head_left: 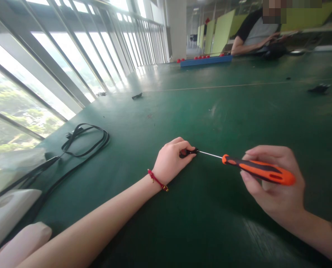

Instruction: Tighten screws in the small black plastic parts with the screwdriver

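- L hand point(171, 156), mid-frame: thumb + fingertips pinched narrow on small black part point(193, 151), low by the surface point(210, 223); most of part hidden by fingers.
- R hand point(281, 195), right of frame: thumb + fingers curled round orange/black screwdriver point(256, 168), shaft pointing left, tip at the part's end. Can't tell if tip is seated or just touching.
- Risk: tip could skid off if shaft is off-line or pressed at a slant; L fingertips v. close, could get jabbed.
- Risk: part could twist or pop out, since only a small pinch holds it. R grip looks light, so handle might roll.
- Around: black cable point(107, 139) looped at left, apart from L hand; L forearm lies between it and R hand. White object point(12, 208) lower left, ID unclear.
- Upper centre: blue bar point(206, 61) w/ red bits. Small dark bits point(137, 95) farther back, another upper right.
- Upper right: another person point(256, 33), well apart. Railing point(99, 63) upper left.
- In the way: mainly L fingers, blocking view of part.
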{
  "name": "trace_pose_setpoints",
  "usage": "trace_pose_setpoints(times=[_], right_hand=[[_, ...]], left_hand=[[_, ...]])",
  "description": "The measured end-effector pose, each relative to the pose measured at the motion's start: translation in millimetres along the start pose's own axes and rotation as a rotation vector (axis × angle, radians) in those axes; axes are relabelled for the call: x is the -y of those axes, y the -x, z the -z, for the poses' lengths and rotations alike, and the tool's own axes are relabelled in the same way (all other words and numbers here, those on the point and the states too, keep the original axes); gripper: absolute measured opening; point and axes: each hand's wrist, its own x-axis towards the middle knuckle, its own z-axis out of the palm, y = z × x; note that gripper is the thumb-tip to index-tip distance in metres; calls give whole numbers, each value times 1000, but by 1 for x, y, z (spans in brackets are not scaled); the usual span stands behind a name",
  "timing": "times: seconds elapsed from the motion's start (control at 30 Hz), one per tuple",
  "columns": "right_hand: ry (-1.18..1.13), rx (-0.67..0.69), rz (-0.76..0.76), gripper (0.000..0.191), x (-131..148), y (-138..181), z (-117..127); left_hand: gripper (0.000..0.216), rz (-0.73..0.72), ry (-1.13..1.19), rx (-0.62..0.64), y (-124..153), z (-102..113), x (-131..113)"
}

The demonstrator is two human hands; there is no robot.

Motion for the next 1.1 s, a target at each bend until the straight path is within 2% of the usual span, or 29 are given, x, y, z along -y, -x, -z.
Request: trace_pose_setpoints(times=[0.07, 0.13, 0.2, 0.3, 0.37, 0.43, 0.5, 0.53, 0.6, 0.67, 0.77, 0.8, 0.87, 0.93, 1.03, 1.1], right_hand=[[-45, 19, -15, 39, 0, 0, 0], [-26, 106, -41, 28, 1, 0, 0], [22, 107, -36, 20, 1, 0, 0], [-32, 3, 10, 37, 1, -1, 0], [-72, 27, 5, 42, 0, -1, -1], [-24, 101, -26, 29, 0, -1, -1], [32, 102, -27, 18, 0, -1, -1], [25, 69, -15, 20, 1, -1, -1], [-42, 9, 13, 34, 0, 0, -1], [-83, 51, 9, 42, 1, 0, 0], [-19, 134, -9, 27, 2, -1, 0], [0, 111, 5, 24, 3, -1, 0], [-12, 27, 43, 32, 3, -1, 0], [-19, 20, 47, 38, 3, -1, -1], [49, 114, -2, 19, 1, -1, -1], [49, 61, -12, 19, -2, 0, 0]], left_hand=[[8, -1, -5, 0, 0, 0, 0], [9, -3, -7, 2, 0, 0, 0], [9, -1, -7, 1, -1, 0, 1], [9, 6, -10, 3, -1, 0, 1], [9, 6, -10, 7, -1, 0, 1], [9, 3, -7, 8, -1, 0, 0], [9, 0, -6, 7, 0, 0, 0], [9, 0, -6, 6, 0, 0, 0], [9, 1, -12, 5, 0, 0, 0], [9, 1, -22, 7, 0, 0, -1], [9, -1, -26, 7, -1, 0, -1], [9, 0, -25, 7, -1, 0, -1], [9, 3, -24, 8, -1, 0, -1], [9, 5, -29, 10, -1, 0, -1], [9, 7, -31, 12, -1, 0, -2], [9, 12, -29, 16, -1, 0, -2]])
